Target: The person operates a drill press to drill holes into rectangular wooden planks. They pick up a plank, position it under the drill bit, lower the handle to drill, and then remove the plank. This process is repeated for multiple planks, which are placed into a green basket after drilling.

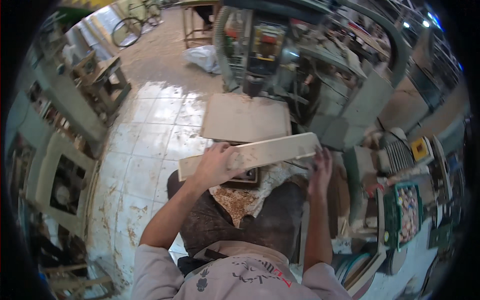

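A long, pale wooden board (pixel 265 152) is held slantwise above my lap, its right end higher than its left. My left hand (pixel 216 165) is closed over the board's left part, fingers across its upper edge. At the other end, my right hand (pixel 320 171) is raised with its fingers stretched up beside the board's corner. It is slightly blurred, and I cannot tell whether it touches the wood. Just beyond the board lies a flat, light rectangular panel (pixel 245 117). Under the board, a dark-edged box or base (pixel 242 181) is partly hidden.
Wood shavings (pixel 234 204) lie between my legs on the tiled floor (pixel 135 172). A machine with a ribbed hose (pixel 220 32) stands ahead. At right are a green crate (pixel 390 217) of small pieces and a cluttered bench. A wooden stool (pixel 112 82) and bicycle (pixel 127 32) stand far left.
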Tool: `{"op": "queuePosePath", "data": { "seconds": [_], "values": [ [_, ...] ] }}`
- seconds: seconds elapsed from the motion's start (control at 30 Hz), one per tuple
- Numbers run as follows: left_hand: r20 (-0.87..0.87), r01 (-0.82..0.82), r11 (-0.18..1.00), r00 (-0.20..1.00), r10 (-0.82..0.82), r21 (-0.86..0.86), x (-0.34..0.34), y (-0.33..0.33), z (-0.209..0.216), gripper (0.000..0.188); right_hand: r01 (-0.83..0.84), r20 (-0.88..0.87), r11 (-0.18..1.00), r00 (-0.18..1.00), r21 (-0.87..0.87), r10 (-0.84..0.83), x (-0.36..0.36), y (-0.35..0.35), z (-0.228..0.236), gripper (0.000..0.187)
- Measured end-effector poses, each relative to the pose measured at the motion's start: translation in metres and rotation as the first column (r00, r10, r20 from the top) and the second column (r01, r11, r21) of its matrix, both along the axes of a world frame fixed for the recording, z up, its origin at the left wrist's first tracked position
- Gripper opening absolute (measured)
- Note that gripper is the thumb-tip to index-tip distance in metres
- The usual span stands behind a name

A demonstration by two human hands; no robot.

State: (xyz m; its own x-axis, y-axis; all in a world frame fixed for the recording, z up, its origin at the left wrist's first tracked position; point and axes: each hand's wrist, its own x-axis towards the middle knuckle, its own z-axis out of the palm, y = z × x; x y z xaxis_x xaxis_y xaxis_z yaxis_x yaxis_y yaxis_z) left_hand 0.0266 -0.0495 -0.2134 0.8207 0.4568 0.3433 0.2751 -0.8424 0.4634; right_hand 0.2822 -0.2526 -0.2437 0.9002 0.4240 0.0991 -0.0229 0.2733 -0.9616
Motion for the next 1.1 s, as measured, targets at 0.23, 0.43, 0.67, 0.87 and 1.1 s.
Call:
{"op": "queuePosePath", "data": {
  "seconds": [0.23,0.43,0.67,0.87,1.1],
  "values": [
    [0.017,-0.086,0.996,0.996,0.087,-0.019,-0.024,-0.019,0.002,0.055,-0.148,-0.087,0.976,0.983,0.162,0.164,-0.010,0.005,0.006,0.052],
    [0.008,-0.204,0.979,0.979,0.204,0.028,-0.068,-0.007,0.004,0.053,-0.299,-0.011,0.953,0.954,0.058,0.300,-0.015,0.052,0.011,0.045],
    [-0.096,-0.327,0.931,0.934,0.345,0.162,-0.111,0.030,0.002,0.049,-0.321,0.291,0.946,0.910,0.039,0.297,0.039,0.129,0.116,0.034],
    [-0.197,-0.351,0.928,0.908,0.369,0.123,-0.119,0.048,0.006,0.051,-0.369,0.394,0.910,0.878,0.192,0.273,0.136,0.214,0.234,0.040],
    [-0.200,-0.317,0.943,0.922,0.332,0.104,-0.107,0.064,0.005,0.050,-0.363,0.444,0.874,0.874,0.323,0.198,0.110,0.225,0.322,0.047]
  ]
}}
